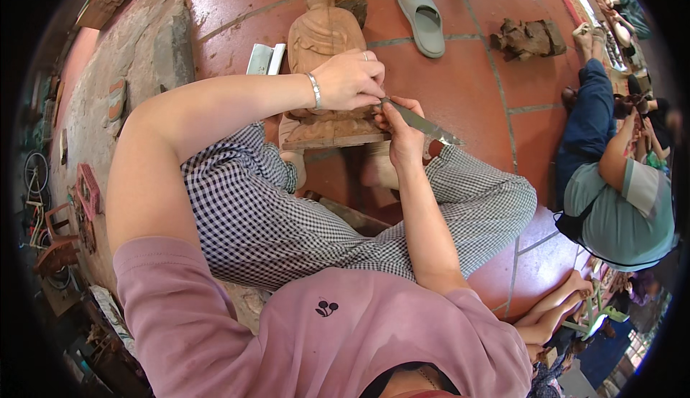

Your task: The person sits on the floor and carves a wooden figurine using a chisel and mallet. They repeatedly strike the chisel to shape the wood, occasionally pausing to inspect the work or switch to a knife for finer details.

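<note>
A carved wooden seated statue (325,35) stands on its wooden base in front of me, between my feet. My left hand (350,82), with a ring and a silver bracelet, is closed over the statue's lower right side. Its fingertips pinch together close to one end of a flat grey knife-like blade (424,123); what they hold, if anything, is hidden. Just right of the statue, my right hand (402,131) grips this blade. The blade's shiny end points right and toward me, above my right knee. My two hands nearly touch.
A grey-green slipper (422,23) and a rough brown wood chunk (530,39) lie on the red tiles. A white object (266,59) lies left of the statue, beside a stone slab (147,53). At right sits another person (614,197); a bicycle (36,173) stands far left.
</note>
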